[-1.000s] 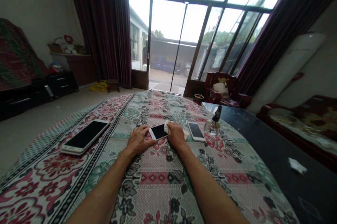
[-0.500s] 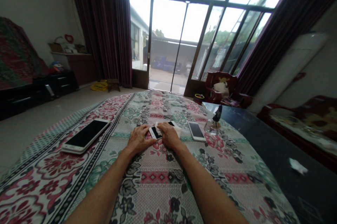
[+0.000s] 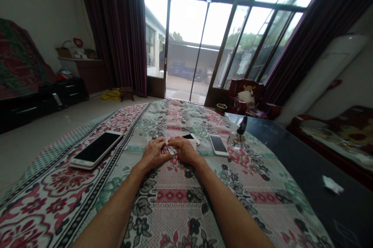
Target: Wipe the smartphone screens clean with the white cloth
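Note:
On the patterned tablecloth [image 3: 175, 195], my left hand [image 3: 153, 153] has thumb and fingers closed around the left end of a white phone. My right hand [image 3: 185, 149] presses a crumpled white tissue [image 3: 171, 148] onto that end, covering most of the screen there. Past the right fingers shows a dark screen with a white border [image 3: 190, 137]; whether this belongs to the same phone I cannot tell. To the right lies another white phone [image 3: 219, 145], face up. Farther left, a larger white phone [image 3: 96, 150] rests on something pale and flat.
A clear glass bottle with a black top [image 3: 240, 131] stands near the table's right side. A dark glossy surface [image 3: 294, 162] adjoins it, with a crumpled white tissue [image 3: 332, 184] on it. Beyond the table are glass doors [image 3: 186, 50] and a wooden chair [image 3: 246, 92].
My right hand has shifted slightly left with the tissue, which now covers the phone's left end. More dark screen shows behind the right hand. My left hand keeps its place.

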Tool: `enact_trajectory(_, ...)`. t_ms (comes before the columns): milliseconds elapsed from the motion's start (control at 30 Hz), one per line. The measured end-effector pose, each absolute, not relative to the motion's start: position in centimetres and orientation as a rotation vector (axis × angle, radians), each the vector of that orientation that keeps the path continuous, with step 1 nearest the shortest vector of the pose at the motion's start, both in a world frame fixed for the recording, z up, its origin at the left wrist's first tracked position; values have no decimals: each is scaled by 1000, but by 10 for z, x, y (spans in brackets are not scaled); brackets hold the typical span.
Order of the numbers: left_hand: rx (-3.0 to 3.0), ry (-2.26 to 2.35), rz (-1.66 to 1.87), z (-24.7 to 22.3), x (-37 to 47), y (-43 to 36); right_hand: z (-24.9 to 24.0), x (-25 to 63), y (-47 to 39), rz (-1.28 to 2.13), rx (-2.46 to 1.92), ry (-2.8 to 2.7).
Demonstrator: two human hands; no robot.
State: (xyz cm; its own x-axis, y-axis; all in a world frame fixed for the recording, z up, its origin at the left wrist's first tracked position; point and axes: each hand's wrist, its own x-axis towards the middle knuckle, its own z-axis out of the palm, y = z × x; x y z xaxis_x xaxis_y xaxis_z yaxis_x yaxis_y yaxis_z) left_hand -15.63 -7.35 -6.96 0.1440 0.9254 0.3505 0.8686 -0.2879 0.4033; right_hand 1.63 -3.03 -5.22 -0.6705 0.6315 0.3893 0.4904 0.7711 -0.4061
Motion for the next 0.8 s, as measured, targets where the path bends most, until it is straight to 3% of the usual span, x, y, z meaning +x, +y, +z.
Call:
enact_trajectory(367,2299,1796,821,-72,-158,-73,-45,27,-35,507,-837,-2410)
enact_trajectory(800,2282,1772,850,-74,-159,-71,-57,8,-25,224,-824,-2516)
